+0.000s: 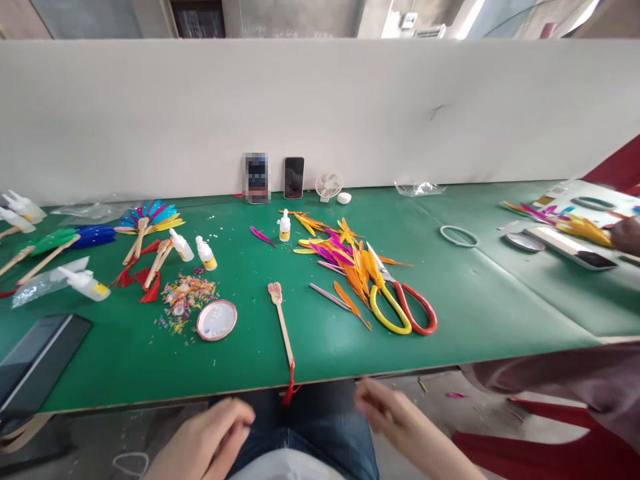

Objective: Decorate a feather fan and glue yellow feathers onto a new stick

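Note:
My left hand (213,437) is over my lap, just off the table's front edge, its fingers curled in and slightly blurred. Level with it on the other side, my right hand (383,408) has its fingers folded too. Nothing shows in either. Between them on the green table lies a wooden stick (284,330) with a wider pinkish head; its red tassel (289,390) hangs over the edge. Large scissors (400,303) with one yellow and one red handle lie to the right, against orange, yellow and magenta feathers (355,267). Two thin silvery rods (330,297) are beside them.
Confetti-like bits (185,300) and a round lid (217,320) lie left, near glue bottles (206,253) and feather fans (150,219). Farther back stand a glue bottle (285,227), two phones (294,178) and a small fan (329,185). Another person's hand (626,235) is at far right.

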Tool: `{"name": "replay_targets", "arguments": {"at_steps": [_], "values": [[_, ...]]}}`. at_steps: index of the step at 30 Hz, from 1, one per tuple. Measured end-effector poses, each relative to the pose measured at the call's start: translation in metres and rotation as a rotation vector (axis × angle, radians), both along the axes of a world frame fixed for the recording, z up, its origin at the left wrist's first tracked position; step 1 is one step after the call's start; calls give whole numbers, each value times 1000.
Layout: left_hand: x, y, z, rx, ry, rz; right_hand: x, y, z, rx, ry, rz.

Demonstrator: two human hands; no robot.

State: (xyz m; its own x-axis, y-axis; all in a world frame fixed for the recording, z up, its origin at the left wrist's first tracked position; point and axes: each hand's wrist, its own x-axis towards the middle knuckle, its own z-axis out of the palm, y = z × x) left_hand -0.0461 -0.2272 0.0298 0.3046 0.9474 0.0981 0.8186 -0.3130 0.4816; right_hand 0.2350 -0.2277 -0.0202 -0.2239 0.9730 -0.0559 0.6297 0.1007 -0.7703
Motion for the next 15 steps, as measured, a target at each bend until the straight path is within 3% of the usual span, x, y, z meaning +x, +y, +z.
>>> {"name": "replay_targets", "arguments": {"at_steps": [2, 3, 6, 10, 13, 15], "values": [[29, 28, 5, -22, -3, -21, -26, 38, 23, 79, 4, -1], [43, 40, 4, 55, 7, -37, -37, 52, 32, 162, 5, 4], [70, 66, -13, 218, 94, -33, -54, 76, 46, 294, -10, -60], [72, 71, -40, 294, 175, -127, -32, 95, 37, 397, -108, -273], [69, 64, -48, 332, 205, -159, -11, 109, 24, 473, -248, -429], [70, 60, -50, 352, 219, -156, -5, 117, 16, 524, -347, -428]]}}
